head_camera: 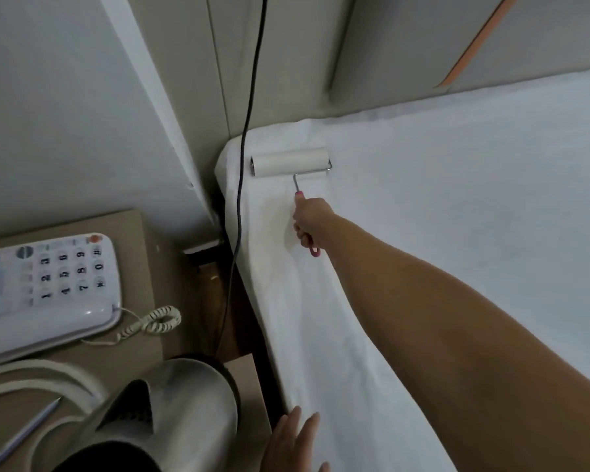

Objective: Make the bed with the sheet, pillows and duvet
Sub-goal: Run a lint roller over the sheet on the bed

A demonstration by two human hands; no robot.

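Two hands work the white sheet [457,233] spread on the bed: right grip [309,223] clamped around the pink-handled lint roller [290,161] near the headboard corner, left grip [295,444] resting flat, fingers apart.

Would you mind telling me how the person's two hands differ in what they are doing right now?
The right hand grips the lint roller's pink handle, fingers curled; the left hand holds nothing, fingers straight. The right hand reaches far toward the bed's head corner; the left hand stays near, at the sheet's edge. Both are over the white sheet.
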